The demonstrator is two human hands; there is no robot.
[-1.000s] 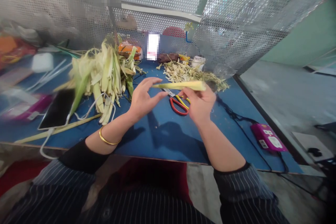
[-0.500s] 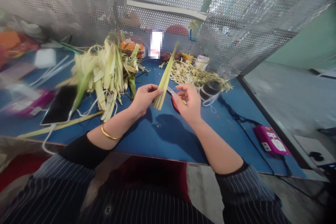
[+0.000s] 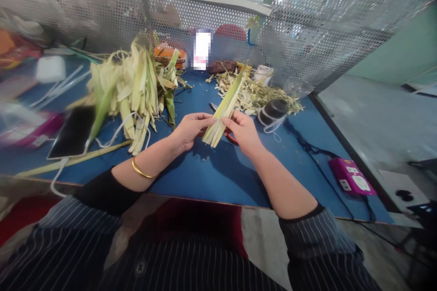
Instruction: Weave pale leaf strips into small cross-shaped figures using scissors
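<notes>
A pale green corn husk (image 3: pixel 223 111) is held between both hands above the blue table, its pointed tip slanting away to the upper right. My left hand (image 3: pixel 193 131) pinches its left edge near the wide end. On the other edge, my right hand (image 3: pixel 244 129) grips it with the thumb on top. Scissors (image 3: pixel 232 138) with red handles lie on the table behind and below the husk, mostly covered by it and my right hand. A big heap of husks (image 3: pixel 136 77) lies to the left, and a pile of shredded trimmings (image 3: pixel 252 95) spreads beyond my right hand.
A black spool (image 3: pixel 273 111) with white cord stands right of my right hand. A phone (image 3: pixel 73 132) with a white cable lies at left. A purple power box (image 3: pixel 351 176) sits near the right table edge. Perforated sheeting (image 3: pixel 218 9) rises behind the table.
My right hand has come from over the scissors to take hold of the husk's right side. The husk looks wider and leans more to the right. The scissors are more covered.
</notes>
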